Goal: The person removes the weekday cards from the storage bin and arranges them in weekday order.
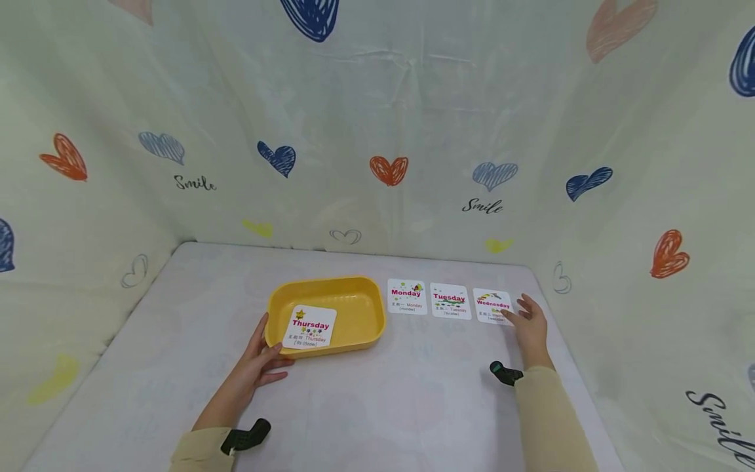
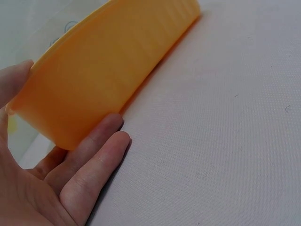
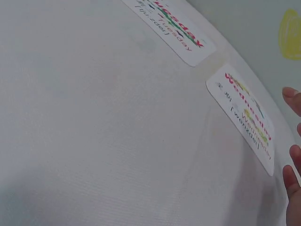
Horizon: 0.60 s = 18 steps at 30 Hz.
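Note:
My left hand (image 1: 258, 359) holds the near left corner of a yellow plastic tray (image 1: 363, 309). In the left wrist view its thumb lies at the rim, and the other fingers reach along the outer wall low at the table. Inside the tray lies a white Thursday card (image 1: 310, 326), face up, at the left end. To the tray's right a Monday card (image 1: 407, 297), a Tuesday card (image 1: 451, 301) and a Wednesday card (image 1: 488, 304) form a row. Beside the Wednesday card's right edge is my right hand (image 1: 533, 331), fingers loosely spread and holding nothing.
A white cloth covers the table (image 1: 401, 406). Behind it and at both sides hangs a pale curtain (image 1: 389, 98) printed with hearts and "Smile". The Wednesday card lies near the table's right edge. Dark straps (image 1: 248, 438) show at both wrists.

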Each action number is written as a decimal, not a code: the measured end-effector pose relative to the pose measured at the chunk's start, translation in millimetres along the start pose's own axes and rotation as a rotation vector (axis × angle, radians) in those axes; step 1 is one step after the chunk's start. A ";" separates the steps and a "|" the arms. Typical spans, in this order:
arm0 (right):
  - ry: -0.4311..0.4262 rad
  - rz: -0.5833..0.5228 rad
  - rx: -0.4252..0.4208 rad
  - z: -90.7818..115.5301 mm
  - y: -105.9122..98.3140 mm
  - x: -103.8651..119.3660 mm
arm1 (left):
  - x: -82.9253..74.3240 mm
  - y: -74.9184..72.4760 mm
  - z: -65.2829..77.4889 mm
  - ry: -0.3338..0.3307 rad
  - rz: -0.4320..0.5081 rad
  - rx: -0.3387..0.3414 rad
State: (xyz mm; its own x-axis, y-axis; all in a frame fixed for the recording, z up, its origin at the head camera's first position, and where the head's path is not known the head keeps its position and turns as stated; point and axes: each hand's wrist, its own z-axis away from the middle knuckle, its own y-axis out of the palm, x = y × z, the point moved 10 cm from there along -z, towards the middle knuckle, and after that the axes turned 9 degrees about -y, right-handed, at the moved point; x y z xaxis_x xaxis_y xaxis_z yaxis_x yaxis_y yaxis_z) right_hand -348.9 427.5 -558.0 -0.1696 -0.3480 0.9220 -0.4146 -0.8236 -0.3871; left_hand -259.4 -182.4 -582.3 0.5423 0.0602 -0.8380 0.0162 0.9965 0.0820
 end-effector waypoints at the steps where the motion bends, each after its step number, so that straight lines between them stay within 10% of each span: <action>1: -0.006 -0.012 0.005 0.9 1.4 2.6 | 0.5 -0.3 0.0 0.000 0.002 -0.001; 18: -0.163 -0.054 0.192 33.2 65.3 55.5 | 0.6 -1.0 -0.3 -0.010 0.003 -0.024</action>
State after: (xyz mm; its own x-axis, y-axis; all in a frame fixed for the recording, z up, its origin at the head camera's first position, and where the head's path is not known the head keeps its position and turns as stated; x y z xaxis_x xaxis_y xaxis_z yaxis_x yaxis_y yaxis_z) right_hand -355.7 339.6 -532.3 0.0013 -0.3563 0.9344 -0.2388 -0.9074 -0.3458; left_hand -259.3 -183.4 -583.0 0.5508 0.0624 -0.8323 -0.0050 0.9974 0.0715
